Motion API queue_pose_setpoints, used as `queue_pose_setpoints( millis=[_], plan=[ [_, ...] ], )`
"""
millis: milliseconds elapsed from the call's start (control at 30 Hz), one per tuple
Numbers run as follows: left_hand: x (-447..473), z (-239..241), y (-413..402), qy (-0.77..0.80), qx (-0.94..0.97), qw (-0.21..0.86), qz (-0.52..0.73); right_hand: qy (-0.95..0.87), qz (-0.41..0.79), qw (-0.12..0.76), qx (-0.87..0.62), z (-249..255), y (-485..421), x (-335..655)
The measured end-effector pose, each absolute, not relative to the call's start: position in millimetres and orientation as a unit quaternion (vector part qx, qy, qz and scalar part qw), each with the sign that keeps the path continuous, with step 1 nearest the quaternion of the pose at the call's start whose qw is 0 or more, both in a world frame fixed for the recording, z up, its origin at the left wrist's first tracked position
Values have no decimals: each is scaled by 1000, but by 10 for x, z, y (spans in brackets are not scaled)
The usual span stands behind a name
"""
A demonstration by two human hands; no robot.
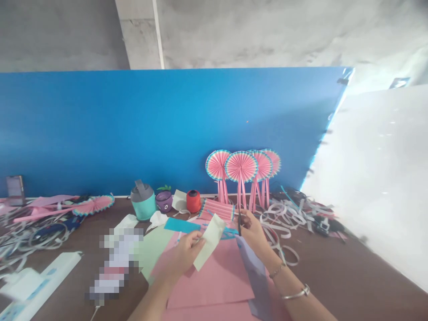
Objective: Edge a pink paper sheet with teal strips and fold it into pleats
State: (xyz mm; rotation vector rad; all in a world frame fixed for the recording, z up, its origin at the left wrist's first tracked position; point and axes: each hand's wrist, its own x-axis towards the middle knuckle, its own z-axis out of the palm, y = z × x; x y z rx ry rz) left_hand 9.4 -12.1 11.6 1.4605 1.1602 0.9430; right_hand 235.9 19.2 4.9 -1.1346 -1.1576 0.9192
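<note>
My left hand (186, 255) is closed on a pale green paper strip (210, 240), pinching its lower edge so that it stands tilted above the pink paper sheets (217, 281). My right hand (251, 232) is closed round a pair of dark scissors (239, 222), their blades pointing up just right of the strip. A lilac paper strip (254, 272) lies under my right wrist. Silver bracelets circle that forearm.
Pink pleated paper fans on sticks (241, 171) lean on the blue backboard (160, 129). A teal jar (143, 203), a purple pot (164, 200) and a red thread spool (193, 201) stand behind. Curled white paper strips (284, 223) lie right and left. A white box (36, 281) sits front left.
</note>
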Motion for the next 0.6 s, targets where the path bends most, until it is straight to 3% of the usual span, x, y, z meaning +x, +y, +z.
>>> queue_pose_setpoints(
  millis=[400, 600],
  plan=[
    [139, 409, -301, 453, 556, 559, 417, -405, 511, 612, -447, 102, 97, 2261],
    [167, 276, -241, 459, 594, 522, 405, -388, 501, 639, -436, 146, 101, 2270]
  ],
)
